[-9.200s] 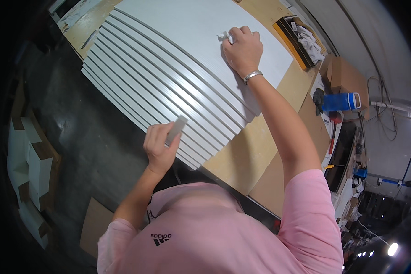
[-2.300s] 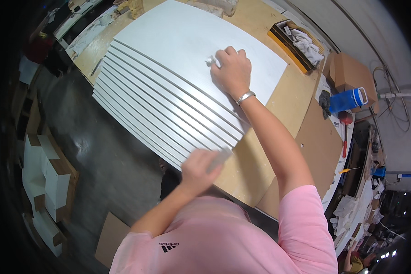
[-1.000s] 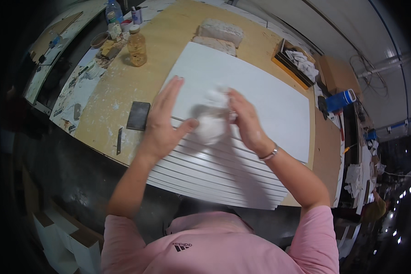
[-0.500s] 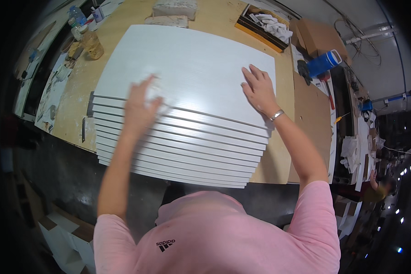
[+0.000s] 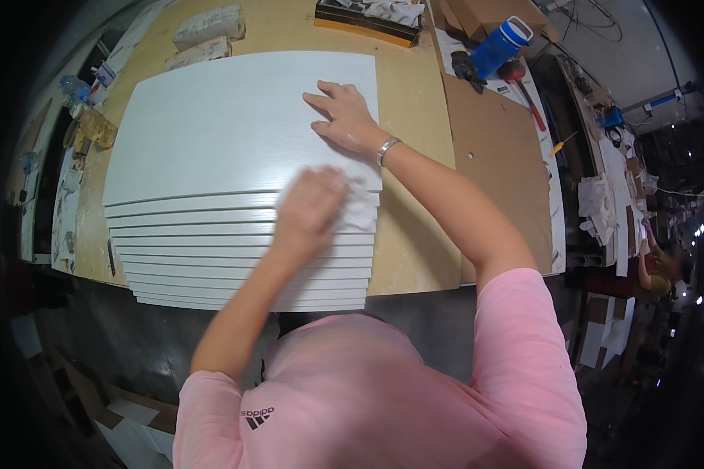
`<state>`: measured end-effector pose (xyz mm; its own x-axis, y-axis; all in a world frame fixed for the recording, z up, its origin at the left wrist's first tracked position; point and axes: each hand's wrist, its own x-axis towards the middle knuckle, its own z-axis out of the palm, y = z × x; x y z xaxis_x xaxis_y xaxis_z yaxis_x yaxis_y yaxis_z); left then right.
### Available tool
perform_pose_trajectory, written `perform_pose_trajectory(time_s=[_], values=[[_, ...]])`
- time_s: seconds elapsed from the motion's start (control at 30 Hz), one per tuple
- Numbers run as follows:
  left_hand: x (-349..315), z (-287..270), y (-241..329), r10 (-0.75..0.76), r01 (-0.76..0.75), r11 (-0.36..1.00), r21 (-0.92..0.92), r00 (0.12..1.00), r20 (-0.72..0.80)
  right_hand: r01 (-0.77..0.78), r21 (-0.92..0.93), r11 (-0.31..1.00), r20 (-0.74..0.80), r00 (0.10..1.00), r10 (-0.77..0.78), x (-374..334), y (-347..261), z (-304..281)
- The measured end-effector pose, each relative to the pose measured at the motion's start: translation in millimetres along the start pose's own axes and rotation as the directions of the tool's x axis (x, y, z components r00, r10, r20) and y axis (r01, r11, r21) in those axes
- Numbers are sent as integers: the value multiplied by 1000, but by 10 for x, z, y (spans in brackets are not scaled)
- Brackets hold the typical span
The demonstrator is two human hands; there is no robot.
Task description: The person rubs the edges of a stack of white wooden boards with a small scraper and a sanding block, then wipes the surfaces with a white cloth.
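Observation:
A stack of white panels [image 5: 219, 125] lies in front of me, its near edges stepped like stairs. Over the right part of those edges, my left hand [image 5: 313, 205] presses a white cloth [image 5: 358, 209]; motion blurs both, and the fingers partly hide the cloth. My right hand [image 5: 346, 119], with a metal-banded watch or bracelet at the wrist, rests on the top panel near its right edge. Its fingers are spread and it holds nothing.
Wrapped blocks [image 5: 209, 27] sit beyond the stack, and a box with white rags [image 5: 375, 19] is at the far edge. To the right are brown board [image 5: 497, 172], a blue bottle [image 5: 499, 51] and a yellow-handled tool [image 5: 557, 147]. A person [image 5: 659, 270] is farther right.
My left hand has swept rightward with the cloth, from the panels' left part to the right part. The right hand stays on the top panel. The view has turned, shifting the stack leftward.

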<state>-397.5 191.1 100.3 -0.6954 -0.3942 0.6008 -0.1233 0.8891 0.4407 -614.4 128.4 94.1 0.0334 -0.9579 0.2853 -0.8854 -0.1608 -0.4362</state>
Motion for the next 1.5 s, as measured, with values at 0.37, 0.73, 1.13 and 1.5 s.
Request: perform_pose_trajectory(time_s=[0.37, 0.73, 1.13, 1.5], values=[[34, 72, 138, 36, -35, 999, -13, 992, 118, -50, 46, 998, 33, 998, 48, 27, 13, 33], [70, -30, 456, 76, -87, 994, 67, 986, 147, -17, 12, 1000, 7, 1000, 17, -36, -47, 4], [-946, -874, -432, -200, 295, 874, 386, 943, -267, -21, -55, 998, -30, 999, 20, -62, -130, -2], [-929, -150, 9, -87, 104, 981, 165, 990, -107, -4, -150, 989, -82, 997, -8, -67, -161, 71]])
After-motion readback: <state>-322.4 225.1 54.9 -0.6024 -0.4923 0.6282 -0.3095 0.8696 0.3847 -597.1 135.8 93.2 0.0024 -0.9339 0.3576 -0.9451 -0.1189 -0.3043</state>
